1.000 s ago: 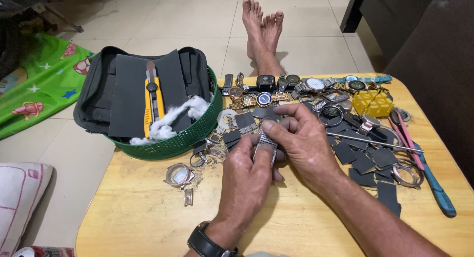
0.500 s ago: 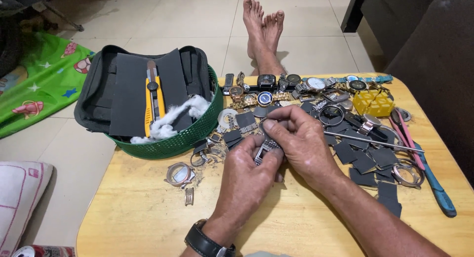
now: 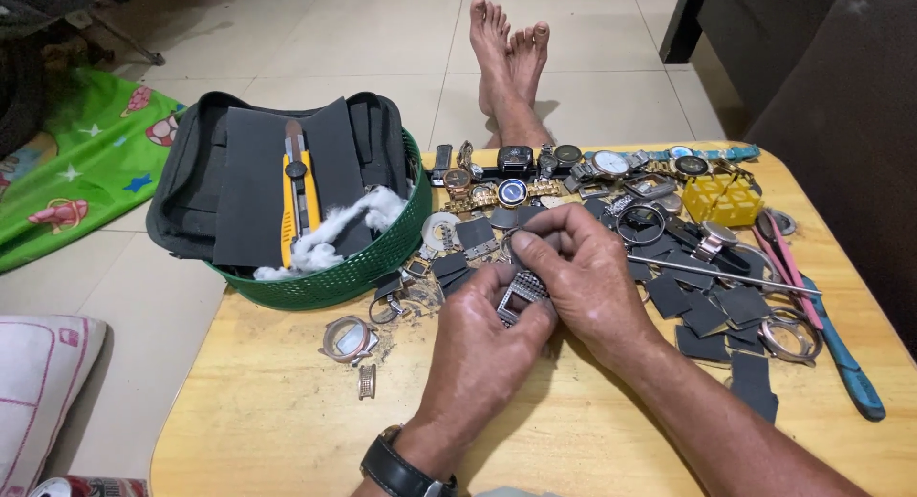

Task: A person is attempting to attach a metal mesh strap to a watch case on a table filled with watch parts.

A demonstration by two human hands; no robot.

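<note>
Both my hands meet over the middle of a wooden table (image 3: 277, 411). My left hand (image 3: 482, 339), with a black watch on its wrist, pinches the lower end of a silver metal watch band (image 3: 521, 295). My right hand (image 3: 583, 277) curls over the band's upper end and grips it with thumb and fingers. The band is partly hidden between my fingers. Several wristwatches (image 3: 564, 168) lie in a row just beyond my hands.
A green basket (image 3: 358, 268) holds a black pouch (image 3: 248, 172), a yellow utility knife (image 3: 296, 196) and white cotton (image 3: 330, 239). A loose watch case (image 3: 346, 338) lies front left. Dark cut pieces (image 3: 712, 311), a yellow box (image 3: 721, 199), a metal rod (image 3: 726, 274) and pliers (image 3: 831, 349) lie right.
My hands have shifted slightly on the band, the right fingers closing further over its upper end. Nothing else on the table has moved.
</note>
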